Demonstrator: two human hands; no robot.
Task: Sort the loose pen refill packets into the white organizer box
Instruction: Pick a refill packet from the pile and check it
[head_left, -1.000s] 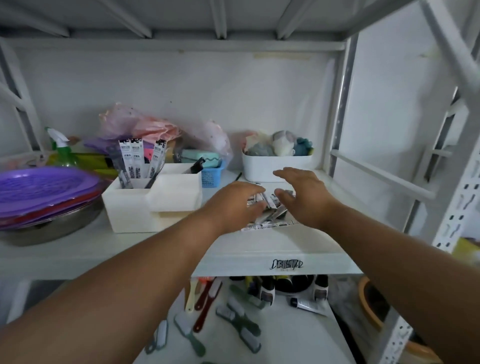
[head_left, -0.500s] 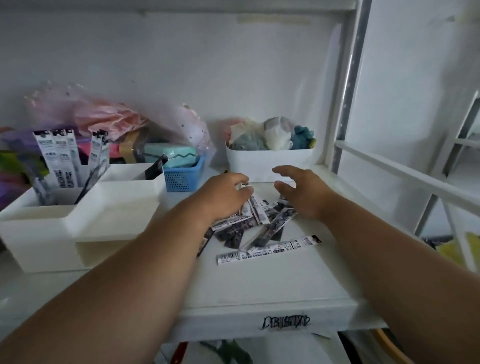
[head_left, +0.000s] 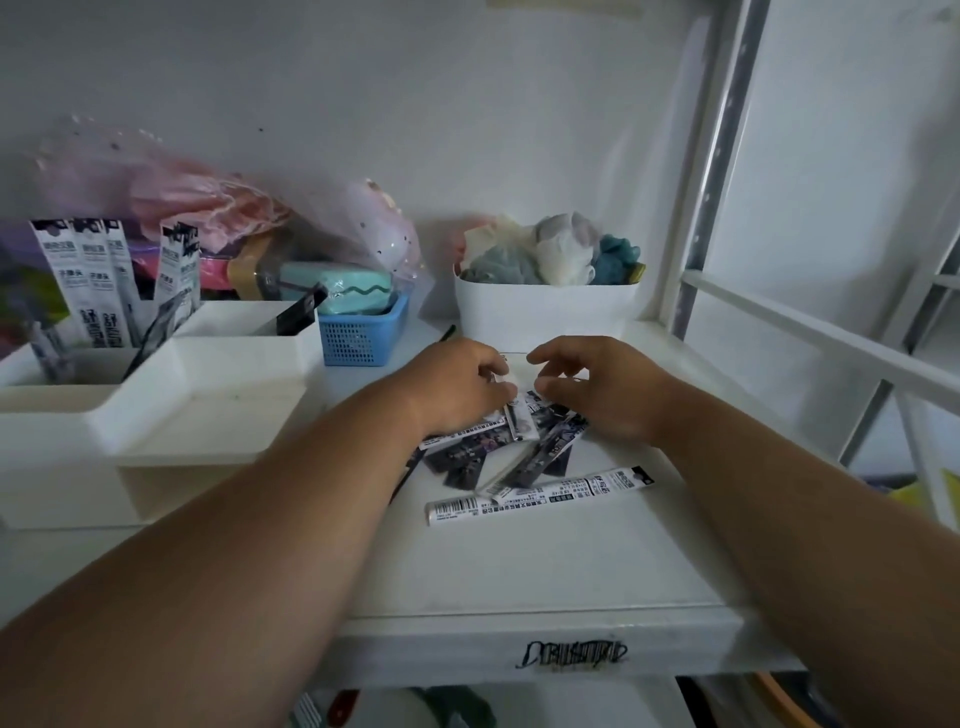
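A pile of loose pen refill packets (head_left: 511, 454), black and white, lies on the white shelf (head_left: 519, 566) in the middle. One long white packet (head_left: 540, 500) lies apart at the front of the pile. My left hand (head_left: 457, 387) rests on the pile's far left side, and its curled fingers pinch a white packet (head_left: 517, 418). My right hand (head_left: 602, 389) hovers over the pile's far right side, fingers bent with a gap between thumb and index. The white organizer box (head_left: 156, 415) stands to the left, with several packets (head_left: 98, 286) upright in its back compartment.
A small blue basket (head_left: 361, 332) sits behind the organizer. A white tub (head_left: 540, 317) of cloth items stands at the back behind my hands. Pink plastic bags fill the back left. The rack's white rail (head_left: 810, 332) and post run along the right.
The view has moved closer and lower toward the shelf. Both hands have drawn together over the pile, and my left fingers have closed on a packet.
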